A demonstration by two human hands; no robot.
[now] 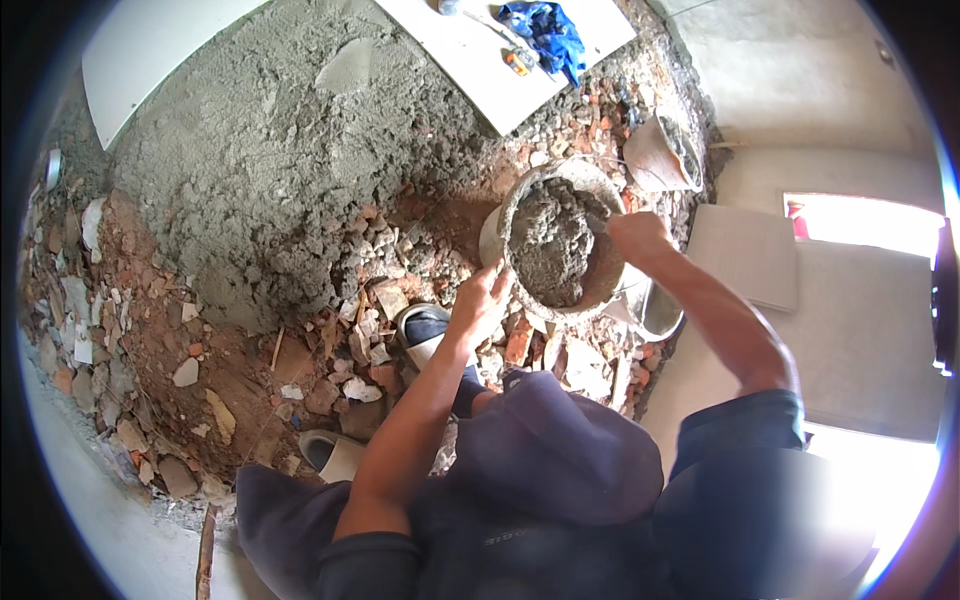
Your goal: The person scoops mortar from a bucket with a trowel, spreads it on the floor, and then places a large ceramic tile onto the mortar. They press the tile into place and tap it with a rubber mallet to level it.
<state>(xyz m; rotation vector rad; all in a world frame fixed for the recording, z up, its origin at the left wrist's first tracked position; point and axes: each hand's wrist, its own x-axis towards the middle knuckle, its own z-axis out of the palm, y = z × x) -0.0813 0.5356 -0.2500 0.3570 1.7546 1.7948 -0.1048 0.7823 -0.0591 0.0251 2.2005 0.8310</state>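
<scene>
A round bucket (508,203) with a mortar-crusted rim stands in front of me on the rubble. Wet grey mortar (552,240) heaps up inside it, leaving part of the right inner wall bare. My left hand (483,300) is closed on the bucket's near left rim. Over the right rim, my right hand (640,238) is closed round the handle of what looks like a trowel (598,222). Its handle is hidden by my fingers and its blade lies mostly in the mortar.
Wet mortar (290,130) spreads over the floor at far left. Broken brick and stone rubble (370,340) surround my feet. A white board (480,65) carries a blue plastic bag (548,35) and a tape measure (519,62). Other buckets (655,160) stand at right, beside leaning tiles (745,258).
</scene>
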